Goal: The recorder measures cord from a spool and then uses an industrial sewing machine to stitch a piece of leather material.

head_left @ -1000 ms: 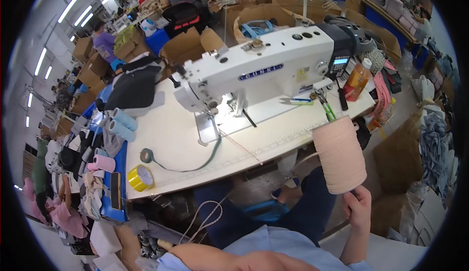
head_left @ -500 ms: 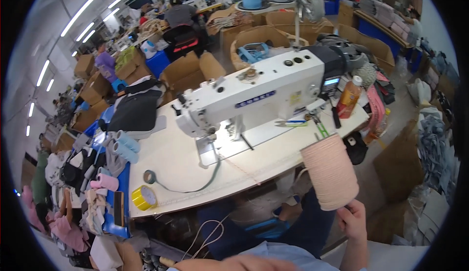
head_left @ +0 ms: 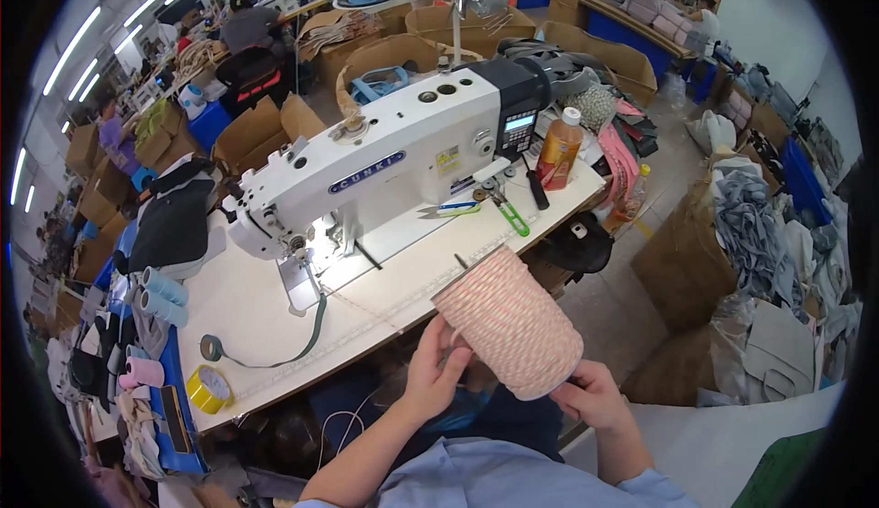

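A large spool of pink-and-white cord is tilted in front of me, just off the table's near edge. My right hand grips its lower end, the fingertips partly hidden under the rim. At the spool's left side, my left hand has its fingers and thumb curled round a strand of the cord. A loose cord hangs in a loop below the table, left of my lap. Beyond the spool stands a white sewing machine, and a thin pink cord trails from its needle area to the table edge.
Green snips, scissors and an orange drink bottle lie or stand at the table's right. Yellow tape, a dark green ribbon roll and blue thread cones are at the left. Cardboard boxes stand around.
The spool has come leftward and tilted over, still in my right hand. My left hand has risen from the lower edge to the spool's side. The view has turned to the right.
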A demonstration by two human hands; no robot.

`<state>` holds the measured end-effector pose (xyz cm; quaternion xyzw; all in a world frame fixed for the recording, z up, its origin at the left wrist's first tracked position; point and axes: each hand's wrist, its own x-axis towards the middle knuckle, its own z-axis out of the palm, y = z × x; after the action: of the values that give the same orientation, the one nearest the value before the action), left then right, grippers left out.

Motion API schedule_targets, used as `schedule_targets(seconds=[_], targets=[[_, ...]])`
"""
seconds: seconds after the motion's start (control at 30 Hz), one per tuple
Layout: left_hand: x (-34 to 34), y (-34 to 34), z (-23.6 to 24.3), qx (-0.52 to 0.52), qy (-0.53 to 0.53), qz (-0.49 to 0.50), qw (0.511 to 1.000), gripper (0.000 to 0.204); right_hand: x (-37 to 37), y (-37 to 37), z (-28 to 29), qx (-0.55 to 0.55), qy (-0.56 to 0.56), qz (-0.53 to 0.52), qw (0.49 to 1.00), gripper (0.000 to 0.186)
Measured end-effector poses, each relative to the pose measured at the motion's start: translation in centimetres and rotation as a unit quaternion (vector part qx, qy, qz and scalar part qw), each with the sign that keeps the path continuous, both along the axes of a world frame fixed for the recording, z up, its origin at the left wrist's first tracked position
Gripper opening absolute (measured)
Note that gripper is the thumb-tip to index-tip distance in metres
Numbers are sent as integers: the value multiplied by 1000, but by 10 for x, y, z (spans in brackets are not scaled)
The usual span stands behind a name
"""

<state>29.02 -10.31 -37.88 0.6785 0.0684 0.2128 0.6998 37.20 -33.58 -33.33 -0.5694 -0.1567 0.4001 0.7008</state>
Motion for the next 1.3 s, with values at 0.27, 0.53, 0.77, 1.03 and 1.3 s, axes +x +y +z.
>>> schedule_targets(seconds=[0.27, 0.53, 0.77, 1.03, 1.3], targets=[[-103, 29, -133, 124, 398, -120, 901, 37, 17, -20, 10, -76, -77, -24, 994, 28], [-110, 57, -82, 185, 286, 138, 930, 23, 22, -22, 18, -49, -40, -72, 995, 27], [-37, 34, 7, 178, 12, 116, 977, 31, 11, -10, 7, -21, -23, 4, 1000, 26], [-17, 21, -3, -47, 1, -72, 996, 58, 3, 3, 14, 13, -38, 60, 997, 25], [-79, 25, -58, 102, 336, -14, 936, 45, 23, -9, 12, 6, -7, -30, 1000, 27]])
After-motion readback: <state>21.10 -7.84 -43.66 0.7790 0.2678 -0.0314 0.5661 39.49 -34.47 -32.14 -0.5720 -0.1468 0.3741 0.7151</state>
